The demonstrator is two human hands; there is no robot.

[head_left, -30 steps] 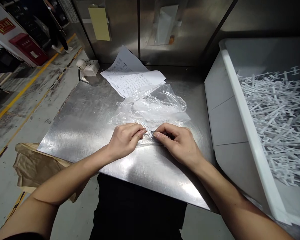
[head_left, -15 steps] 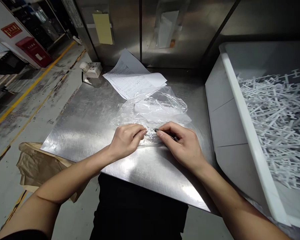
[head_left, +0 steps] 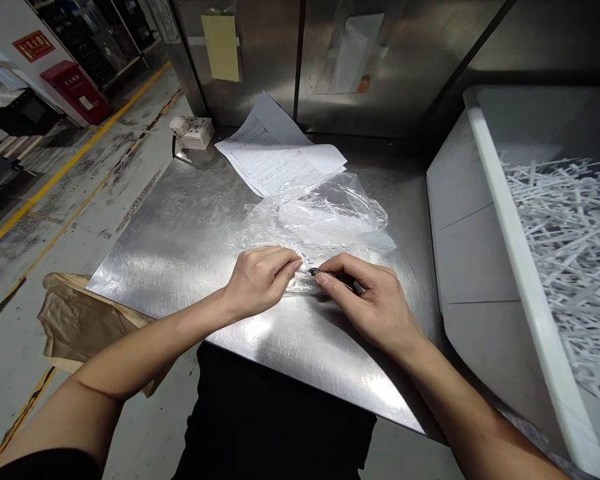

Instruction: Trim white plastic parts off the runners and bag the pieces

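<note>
My right hand (head_left: 375, 300) is closed on a small black tool (head_left: 314, 271), whose tip points left toward my other hand. Fingers pinched, my left hand (head_left: 263, 280) holds the end of a small white plastic piece (head_left: 304, 261); its far end reaches close to the tool's tip, and I cannot tell whether they touch. Both hands are over the front edge of a crumpled clear plastic bag (head_left: 330, 213), which lies on the metal table (head_left: 155, 233).
Printed papers (head_left: 275, 150) lie behind the bag. A white power socket (head_left: 197, 133) is at the table's back left. On the right, a large white bin (head_left: 505, 220) holds several white plastic pieces (head_left: 575, 247). A brown paper bag (head_left: 85, 320) stands below the left edge.
The whole view has shifted a little, so the bin and papers appear further right. The black tool's tip and my left fingertips are slightly closer together.
</note>
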